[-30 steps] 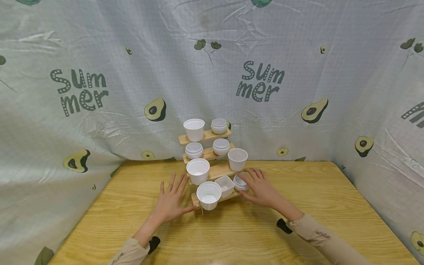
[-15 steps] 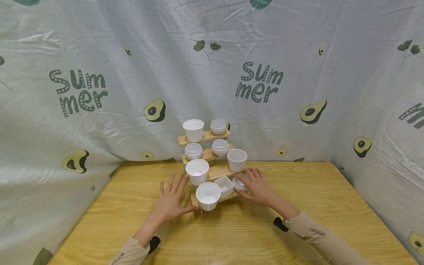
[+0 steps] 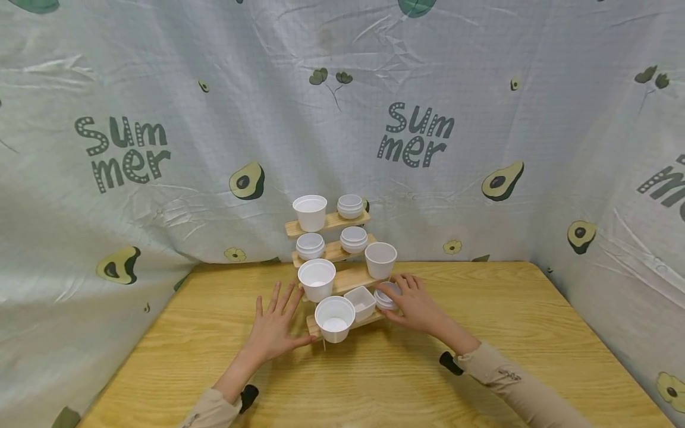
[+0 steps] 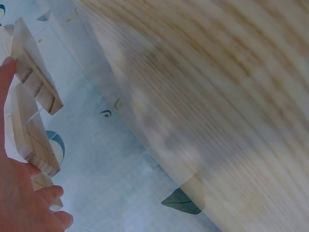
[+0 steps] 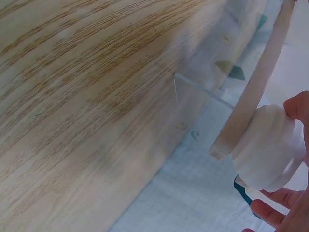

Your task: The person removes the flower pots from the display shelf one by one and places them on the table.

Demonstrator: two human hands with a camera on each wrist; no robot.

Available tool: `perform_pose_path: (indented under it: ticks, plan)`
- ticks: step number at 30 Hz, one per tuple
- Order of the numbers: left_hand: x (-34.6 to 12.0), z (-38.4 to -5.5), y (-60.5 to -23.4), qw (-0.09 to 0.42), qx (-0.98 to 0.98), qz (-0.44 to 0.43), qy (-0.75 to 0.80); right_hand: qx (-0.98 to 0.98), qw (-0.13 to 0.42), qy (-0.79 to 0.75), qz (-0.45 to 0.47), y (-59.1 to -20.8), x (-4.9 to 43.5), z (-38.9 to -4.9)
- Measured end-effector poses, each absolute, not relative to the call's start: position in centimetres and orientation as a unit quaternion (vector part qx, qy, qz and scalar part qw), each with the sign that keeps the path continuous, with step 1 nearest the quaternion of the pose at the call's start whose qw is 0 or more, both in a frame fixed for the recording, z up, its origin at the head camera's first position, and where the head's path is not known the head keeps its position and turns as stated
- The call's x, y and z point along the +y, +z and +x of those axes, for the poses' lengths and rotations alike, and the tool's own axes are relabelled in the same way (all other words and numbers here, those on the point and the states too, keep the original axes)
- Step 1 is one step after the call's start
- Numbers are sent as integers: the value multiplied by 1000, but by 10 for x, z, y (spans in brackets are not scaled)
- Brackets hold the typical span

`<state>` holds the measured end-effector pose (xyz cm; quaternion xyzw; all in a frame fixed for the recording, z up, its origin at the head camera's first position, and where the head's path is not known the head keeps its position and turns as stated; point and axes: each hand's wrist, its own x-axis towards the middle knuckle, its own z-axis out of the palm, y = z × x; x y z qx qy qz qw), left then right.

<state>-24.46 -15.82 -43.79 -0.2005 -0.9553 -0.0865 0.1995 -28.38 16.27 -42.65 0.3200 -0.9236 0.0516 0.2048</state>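
A tiered stand with wooden shelves (image 3: 353, 278) bears several white pots. My left hand (image 3: 272, 334) has its fingers spread along the stand's left side, the thumb touching the left end of the lowest shelf (image 3: 313, 326). In the left wrist view, fingers (image 4: 6, 77) lie against the shelf ends (image 4: 36, 84). At the right end of the lowest shelf, my right hand (image 3: 418, 308) holds a small round ridged pot (image 5: 268, 147) between thumb and fingers; the pot sits on the board. Beside it are a square pot (image 3: 360, 303) and a larger round pot (image 3: 335, 320).
Higher shelves carry a tapered pot (image 3: 380, 260), a rimmed pot (image 3: 317, 279) and several others. The stand is on a wood-grain table (image 3: 481, 356), close to a printed cloth backdrop (image 3: 299, 131). A clear support leg (image 5: 203, 89) shows under the shelf.
The head view has shifted slightly. My right hand has moved a little left, closer around the small round pot. The left hand and the stand look unmoved.
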Motion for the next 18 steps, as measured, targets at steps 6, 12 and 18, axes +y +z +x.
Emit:
perform_pose_path:
  ticks: [6, 12, 18]
  plan:
    - [-158, -244, -436, 189, -959, -198, -77, -920, 216, 56, 322, -427, 162, -283]
    - [-157, -243, -433, 169, -963, -194, -79, -915, 228, 58, 327, -427, 164, -282]
    - [-157, -243, -433, 176, -962, -196, -75, -918, 219, 56, 327, -427, 169, -279]
